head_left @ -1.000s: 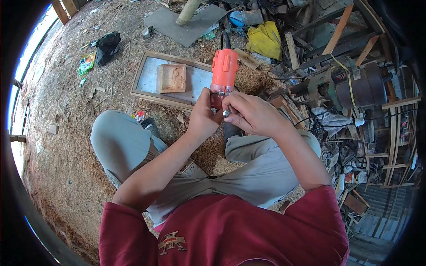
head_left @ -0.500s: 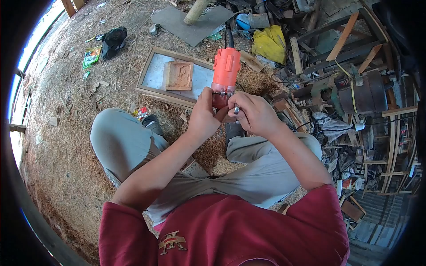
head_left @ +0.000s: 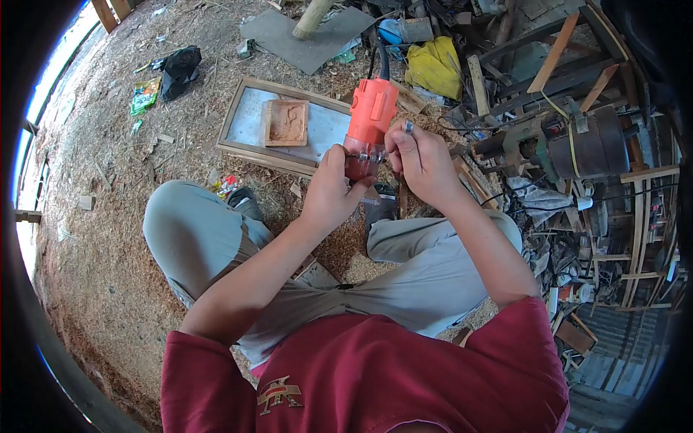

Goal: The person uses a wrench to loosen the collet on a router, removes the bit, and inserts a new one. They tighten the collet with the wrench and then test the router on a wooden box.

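Note:
An orange trim router [head_left: 373, 112] is held upright in front of me, its cord rising from the top. My left hand [head_left: 330, 189] is closed around its clear lower base. My right hand [head_left: 424, 162], closed just right of the base, grips a small silver metal piece [head_left: 408, 127]. Only its end sticks out above the fingers, so its kind is hidden. Left of the router, a wooden block with a carved recess [head_left: 287, 123] rests on a wood-framed board with a pale surface [head_left: 240, 124].
Wood shavings cover the ground. A motor-like machine [head_left: 588, 144] and timber pieces stand at the right, with cables running nearby. A yellow cloth or bag [head_left: 433, 68] and a grey sheet [head_left: 278, 43] lie ahead. A black plastic bag [head_left: 179, 72] lies at the left.
My right hand has moved up and to the right with the silver piece, which now points upward. The router has shifted slightly right; my left hand keeps its hold.

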A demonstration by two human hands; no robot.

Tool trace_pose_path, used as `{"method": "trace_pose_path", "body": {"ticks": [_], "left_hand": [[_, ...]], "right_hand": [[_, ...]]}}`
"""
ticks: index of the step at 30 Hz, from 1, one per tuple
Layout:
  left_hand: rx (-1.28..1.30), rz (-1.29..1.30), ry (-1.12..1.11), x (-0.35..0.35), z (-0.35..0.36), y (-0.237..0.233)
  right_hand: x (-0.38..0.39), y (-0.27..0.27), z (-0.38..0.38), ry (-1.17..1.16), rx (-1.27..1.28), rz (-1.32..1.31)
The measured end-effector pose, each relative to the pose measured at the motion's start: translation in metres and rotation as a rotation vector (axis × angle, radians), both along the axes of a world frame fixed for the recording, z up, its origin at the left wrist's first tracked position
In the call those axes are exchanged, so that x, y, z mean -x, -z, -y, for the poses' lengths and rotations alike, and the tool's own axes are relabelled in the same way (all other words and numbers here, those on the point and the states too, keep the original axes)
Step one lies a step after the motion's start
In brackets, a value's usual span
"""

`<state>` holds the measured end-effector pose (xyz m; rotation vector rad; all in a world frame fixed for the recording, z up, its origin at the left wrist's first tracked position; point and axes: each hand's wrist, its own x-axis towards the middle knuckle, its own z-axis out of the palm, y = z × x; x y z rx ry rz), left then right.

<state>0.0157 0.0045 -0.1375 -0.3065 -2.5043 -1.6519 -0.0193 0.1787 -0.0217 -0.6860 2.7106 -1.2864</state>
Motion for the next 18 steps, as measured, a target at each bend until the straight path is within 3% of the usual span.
{"method": "trace_pose_path", "body": {"ticks": [18], "left_hand": [[-0.058, -0.028, 0.045, -0.003, -0.006, 0.004]], "right_hand": [[0.018, -0.001, -0.001, 0.165, 0.096, 0.266]]}}
